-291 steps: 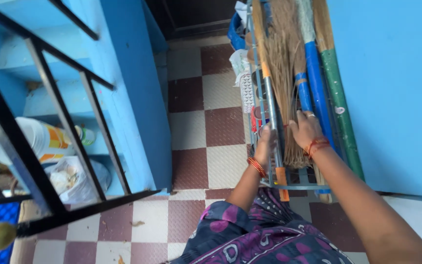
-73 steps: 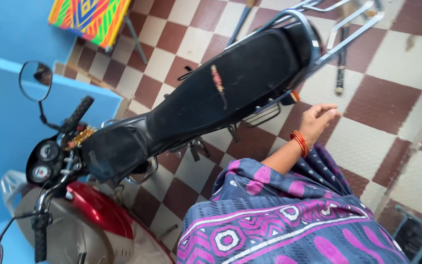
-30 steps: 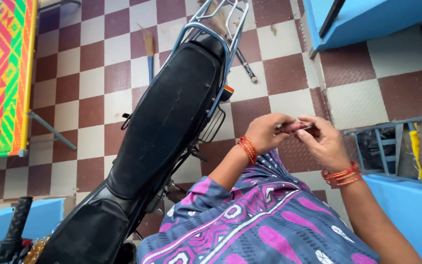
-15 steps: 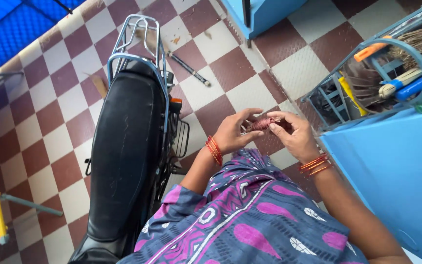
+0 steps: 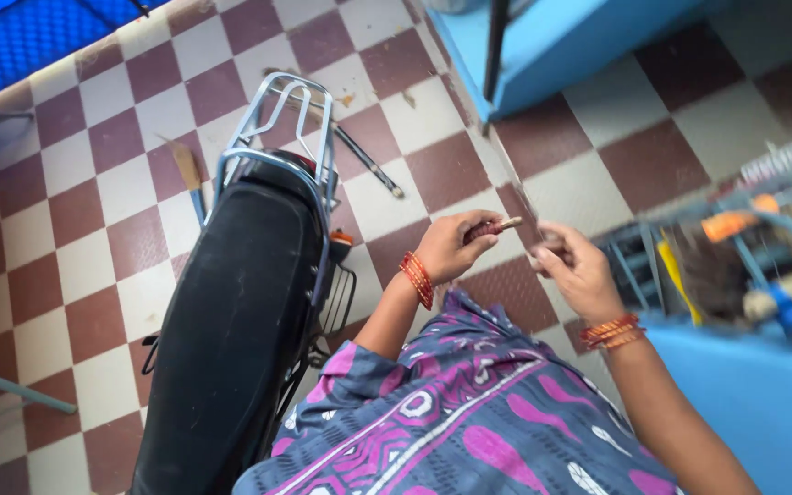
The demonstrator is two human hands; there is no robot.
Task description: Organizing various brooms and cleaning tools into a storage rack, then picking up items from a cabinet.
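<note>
Black motorcycle seat (image 5: 231, 321) over checkered floor (image 5: 75, 229).

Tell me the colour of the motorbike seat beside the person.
Black; the motorbike seat shows plainly in the head view.

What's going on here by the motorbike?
A person stands beside a parked motorcycle on a checkered floor. Their left hand grips a small reddish roll, perhaps thread, while the right hand is held just apart from it, fingers pinched. A blue rack of brooms stands to their right.
</note>
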